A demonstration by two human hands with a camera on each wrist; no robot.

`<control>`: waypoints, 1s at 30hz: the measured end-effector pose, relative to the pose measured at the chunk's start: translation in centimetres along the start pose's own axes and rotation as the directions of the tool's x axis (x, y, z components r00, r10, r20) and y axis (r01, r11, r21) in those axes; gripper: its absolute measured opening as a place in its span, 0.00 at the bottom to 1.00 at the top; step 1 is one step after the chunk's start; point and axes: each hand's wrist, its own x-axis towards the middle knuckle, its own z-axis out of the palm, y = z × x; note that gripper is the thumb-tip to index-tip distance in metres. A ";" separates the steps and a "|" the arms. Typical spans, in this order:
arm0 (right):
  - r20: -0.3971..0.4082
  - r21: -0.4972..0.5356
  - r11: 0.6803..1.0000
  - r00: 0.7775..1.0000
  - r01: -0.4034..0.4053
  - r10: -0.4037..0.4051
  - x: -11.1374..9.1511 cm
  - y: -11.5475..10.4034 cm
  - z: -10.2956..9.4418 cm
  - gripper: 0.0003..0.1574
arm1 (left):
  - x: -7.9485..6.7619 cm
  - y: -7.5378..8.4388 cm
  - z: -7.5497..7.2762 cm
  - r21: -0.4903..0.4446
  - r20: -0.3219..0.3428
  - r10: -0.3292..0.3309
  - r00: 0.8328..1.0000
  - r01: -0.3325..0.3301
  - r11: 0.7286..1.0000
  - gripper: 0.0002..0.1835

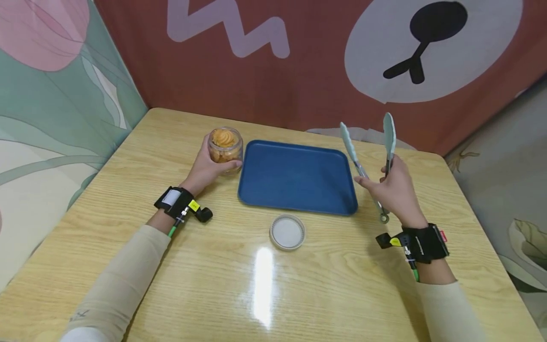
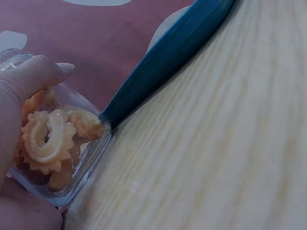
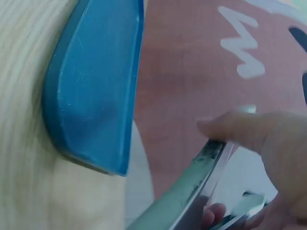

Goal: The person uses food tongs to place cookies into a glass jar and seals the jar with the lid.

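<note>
A clear jar of cookies (image 1: 225, 154) stands left of the blue tray, open at the top with a swirled cookie showing. My left hand (image 1: 209, 166) grips its side, thumb across the front; in the left wrist view several ridged cookies (image 2: 48, 139) show through the wall. My right hand (image 1: 395, 192) holds a pair of tongs (image 1: 359, 164) above the table to the right of the tray. The tongs' pale green tips are spread apart, pointing away from me, with nothing between them. In the right wrist view my thumb (image 3: 235, 129) lies along one tong arm.
A blue tray (image 1: 299, 178) lies bare in the middle of the wooden table (image 1: 192, 275). In front of it a round jar lid (image 1: 287, 232) rests on the wood. A red patterned wall covering (image 1: 307, 71) rises behind the table's far edge.
</note>
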 end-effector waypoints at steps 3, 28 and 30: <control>0.052 0.022 0.996 0.995 -0.086 0.084 0.1 1.1 -0.4 0.45 | 0.1 -0.1 0.0 0.001 -0.001 -0.003 1.000 0.003 1.000 0.57; 0.120 -0.446 0.883 0.969 -0.144 0.218 1.0 5.2 0.5 0.52 | -0.9 2.2 0.2 0.012 0.014 -0.025 1.000 0.025 1.000 0.57; 0.135 -0.447 0.882 0.963 -0.150 0.232 1.1 5.3 0.6 0.53 | -1.1 2.5 0.2 0.014 0.014 -0.025 1.000 0.024 1.000 0.57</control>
